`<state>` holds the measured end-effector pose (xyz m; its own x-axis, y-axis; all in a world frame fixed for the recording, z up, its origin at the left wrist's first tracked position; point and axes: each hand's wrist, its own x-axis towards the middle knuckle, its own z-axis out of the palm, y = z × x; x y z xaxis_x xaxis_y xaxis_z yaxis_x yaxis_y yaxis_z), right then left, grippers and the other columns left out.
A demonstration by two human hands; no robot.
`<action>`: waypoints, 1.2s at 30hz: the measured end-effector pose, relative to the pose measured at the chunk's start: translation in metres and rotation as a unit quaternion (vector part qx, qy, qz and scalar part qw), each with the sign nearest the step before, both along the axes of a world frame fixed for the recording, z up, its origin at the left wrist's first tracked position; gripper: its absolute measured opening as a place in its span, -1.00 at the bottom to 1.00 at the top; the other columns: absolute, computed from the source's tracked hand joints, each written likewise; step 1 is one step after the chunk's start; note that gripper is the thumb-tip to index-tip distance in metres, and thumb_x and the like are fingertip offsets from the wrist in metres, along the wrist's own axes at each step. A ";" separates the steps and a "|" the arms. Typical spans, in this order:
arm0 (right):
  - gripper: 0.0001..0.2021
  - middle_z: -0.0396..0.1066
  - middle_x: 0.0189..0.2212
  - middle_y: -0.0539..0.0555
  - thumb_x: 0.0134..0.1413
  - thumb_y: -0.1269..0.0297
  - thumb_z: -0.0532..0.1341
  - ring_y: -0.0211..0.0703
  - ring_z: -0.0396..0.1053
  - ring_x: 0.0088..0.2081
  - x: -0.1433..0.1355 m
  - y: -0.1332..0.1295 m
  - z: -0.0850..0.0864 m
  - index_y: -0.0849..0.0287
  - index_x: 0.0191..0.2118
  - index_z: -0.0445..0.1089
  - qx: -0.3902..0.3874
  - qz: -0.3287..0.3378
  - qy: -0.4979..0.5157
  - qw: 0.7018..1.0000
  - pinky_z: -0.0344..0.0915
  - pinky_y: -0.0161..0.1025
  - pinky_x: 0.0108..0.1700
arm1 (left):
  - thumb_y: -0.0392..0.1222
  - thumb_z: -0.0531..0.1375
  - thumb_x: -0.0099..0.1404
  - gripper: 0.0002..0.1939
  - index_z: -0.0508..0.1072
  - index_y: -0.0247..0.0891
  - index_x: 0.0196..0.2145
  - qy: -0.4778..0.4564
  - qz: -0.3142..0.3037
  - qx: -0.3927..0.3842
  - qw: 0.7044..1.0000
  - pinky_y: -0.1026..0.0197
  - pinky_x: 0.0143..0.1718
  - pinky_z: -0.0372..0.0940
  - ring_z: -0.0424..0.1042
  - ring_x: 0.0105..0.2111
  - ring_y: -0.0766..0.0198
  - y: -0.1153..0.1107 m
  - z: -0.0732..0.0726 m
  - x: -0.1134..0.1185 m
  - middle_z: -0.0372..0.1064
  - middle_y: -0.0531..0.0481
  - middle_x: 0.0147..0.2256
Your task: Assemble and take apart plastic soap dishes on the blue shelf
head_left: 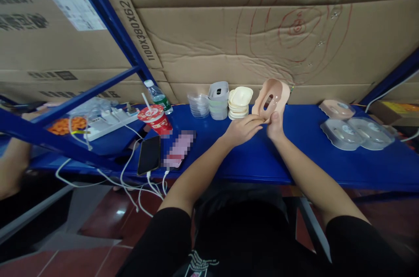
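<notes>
Clearly the pink box (pixel 278 91) made the best hub, so I read my clock from it, twelve being the top of the view. It was held up over the blue table (pixel 248 159), tilted, its oval slot showing. The right hand (pixel 275 126) was closed on its lower edge, thumb in front; the left hand (pixel 244 130) met that edge with its fingertips, and I could not tell how tightly they pinched.

At nine o'clock I had three stacks near one another: cream tubs (pixel 240 100), grey tubs (pixel 218 100) and clear bowls (pixel 198 105). Farther out that way stood a bottle (pixel 159 98) and a red cup (pixel 157 124), then, past the frame (pixel 111 19), a power strip (pixel 113 124) and orange pieces (pixel 68 125). At eight lay a dark phone (pixel 149 154) and a lit phone (pixel 178 150), with white cables (pixel 124 176) trailing off the edge. Around three sat a pink case (pixel 337 109), with two clear cases (pixel 342 133) just beside it.

Cardboard (pixel 203 36) walled the back, red rings (pixel 297 26) drawn on it toward one. Between eight and nine I saw another person's arm (pixel 16 163), blurred; at eight, lower down, red floor tiles (pixel 111 211).
</notes>
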<state>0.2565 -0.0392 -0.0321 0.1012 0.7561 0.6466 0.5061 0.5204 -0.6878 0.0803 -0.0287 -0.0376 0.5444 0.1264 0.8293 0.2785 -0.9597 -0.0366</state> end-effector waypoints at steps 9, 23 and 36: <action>0.09 -0.02 0.56 0.26 0.08 -0.70 -0.09 0.43 0.32 0.38 0.024 -0.001 0.002 -0.14 0.56 -0.02 0.009 -0.017 0.010 1.000 0.44 0.31 0.24 | 0.03 -0.04 0.66 -0.56 0.59 -0.16 0.06 -0.259 0.197 -0.036 0.945 -0.05 0.18 0.45 0.54 0.01 0.09 0.053 0.007 -0.078 0.46 -0.20 -0.08; -0.27 0.31 0.36 0.36 0.34 -0.41 0.05 0.28 0.23 0.43 0.040 0.009 0.001 0.07 0.28 0.40 -0.022 -0.114 -0.134 0.984 0.15 0.31 0.47 | -0.21 0.07 0.51 -0.65 0.55 -0.25 0.11 -0.210 0.360 -0.193 0.888 -0.14 0.41 0.26 0.35 0.37 -0.05 0.095 0.005 -0.134 0.35 -0.35 0.27; -0.26 0.27 0.37 0.56 0.35 -0.30 0.08 0.66 0.11 0.42 0.170 0.003 0.008 0.24 0.29 0.43 -0.272 -0.442 -0.175 0.837 -0.04 0.74 0.30 | 0.05 0.24 0.45 -0.54 0.51 -0.21 0.20 -0.267 0.370 -0.242 0.856 -0.22 0.49 0.16 0.14 0.52 -0.14 0.093 0.003 -0.123 0.14 -0.32 0.50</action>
<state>0.4264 -0.0367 -0.0239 0.6527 0.6780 0.3382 0.7480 -0.5054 -0.4302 -0.0431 0.0644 -0.0345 -0.2736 0.6728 0.6873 0.6695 -0.3799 0.6383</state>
